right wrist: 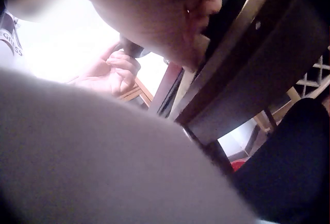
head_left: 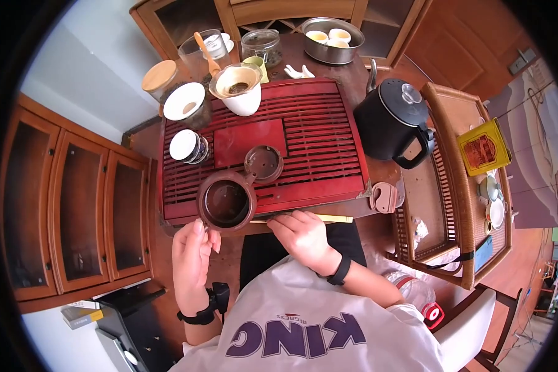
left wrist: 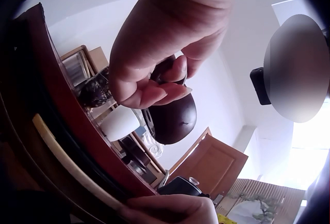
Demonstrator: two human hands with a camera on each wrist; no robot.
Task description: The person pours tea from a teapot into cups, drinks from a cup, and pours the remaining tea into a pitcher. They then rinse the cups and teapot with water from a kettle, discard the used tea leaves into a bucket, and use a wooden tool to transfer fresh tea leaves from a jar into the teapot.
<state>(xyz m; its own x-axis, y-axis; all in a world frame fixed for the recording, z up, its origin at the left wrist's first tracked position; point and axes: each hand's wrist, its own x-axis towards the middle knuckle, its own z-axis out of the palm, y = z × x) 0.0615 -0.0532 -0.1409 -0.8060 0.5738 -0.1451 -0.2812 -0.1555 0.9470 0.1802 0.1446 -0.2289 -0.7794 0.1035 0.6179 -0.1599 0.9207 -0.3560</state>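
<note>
My left hand [head_left: 192,254] grips the handle of a dark brown clay teapot [head_left: 206,204], held over the front left corner of the red slatted tea tray [head_left: 328,149]. The teapot is lidless, and its dark inside shows from above. In the left wrist view, fingers and thumb close round its handle, with the rounded teapot body [left wrist: 178,121] beyond them. A round brown clay piece [head_left: 265,162] sits on the tray beside the spout. My right hand [head_left: 304,239] rests at the table's front edge, over a long pale strip [head_left: 335,218] lying along it.
Behind stand a white strainer cup [head_left: 245,102], stacked small cups [head_left: 183,147], jars and a steel bowl [head_left: 333,54] holding cups. A black kettle [head_left: 394,118] stands right of the tray. Farther right is a wicker cart [head_left: 443,204] with a yellow tin [head_left: 483,147].
</note>
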